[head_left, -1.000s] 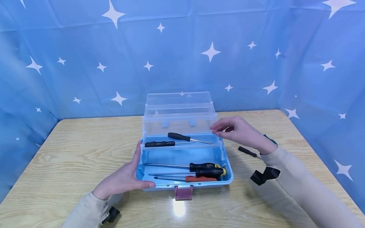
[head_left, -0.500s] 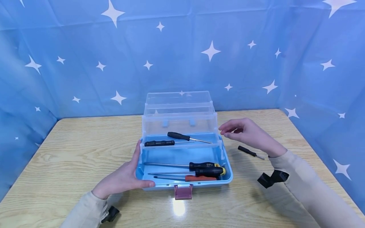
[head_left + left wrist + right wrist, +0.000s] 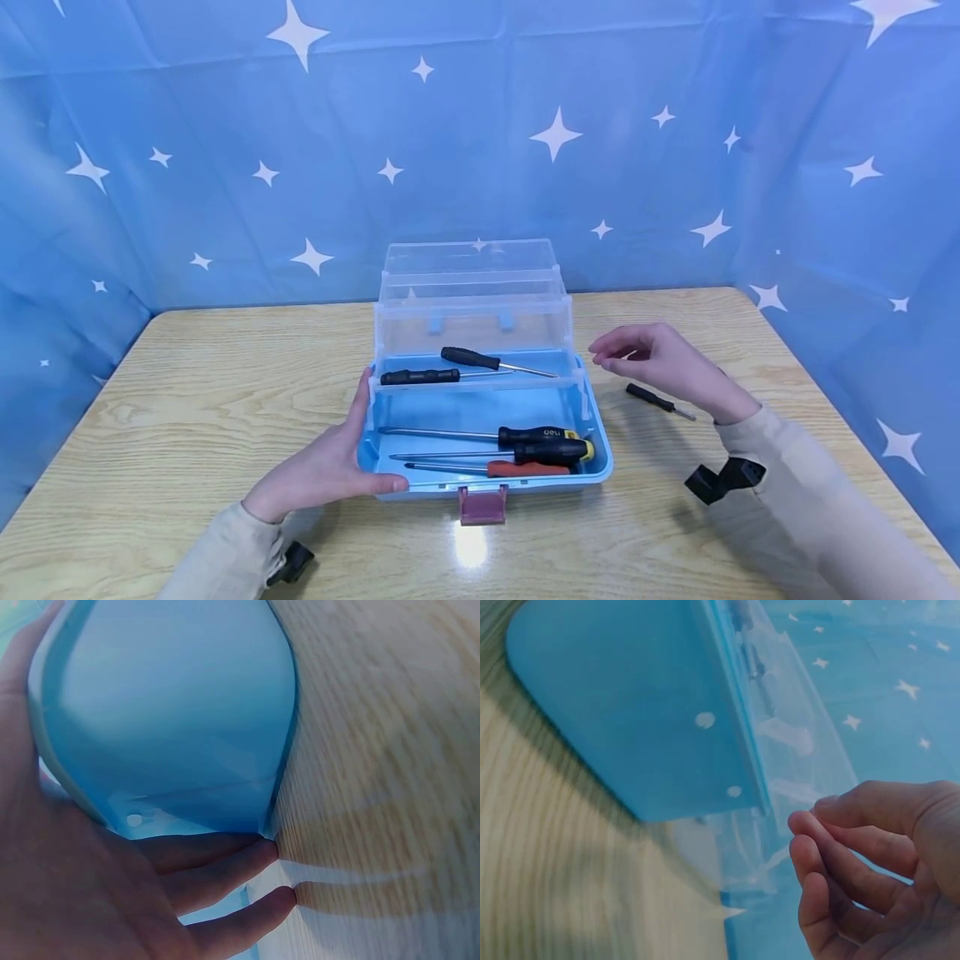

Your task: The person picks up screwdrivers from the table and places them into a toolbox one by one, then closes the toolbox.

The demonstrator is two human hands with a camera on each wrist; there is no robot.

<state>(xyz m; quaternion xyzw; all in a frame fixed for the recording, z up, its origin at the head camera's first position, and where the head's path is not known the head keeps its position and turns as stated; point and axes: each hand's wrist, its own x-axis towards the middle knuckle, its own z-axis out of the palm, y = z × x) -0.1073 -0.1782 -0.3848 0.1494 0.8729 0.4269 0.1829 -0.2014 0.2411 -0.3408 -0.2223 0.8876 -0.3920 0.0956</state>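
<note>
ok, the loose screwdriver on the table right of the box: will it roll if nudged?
Probably. The screwdriver looks round-handled and thin, lying flat on the smooth table, so a sideways push likely rolls it. It seems light and stiff. The right hand hovers nearby, not touching.

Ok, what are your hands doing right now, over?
Left hand flat against the toolbox. Right hand empty, off the box, loosely curled. Small screwdriver on the table beside it. Nothing in the way.

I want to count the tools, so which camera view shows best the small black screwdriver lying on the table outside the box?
The head view: the small black screwdriver lies whole on the table, beside the right hand. Neither wrist view shows it.
</note>
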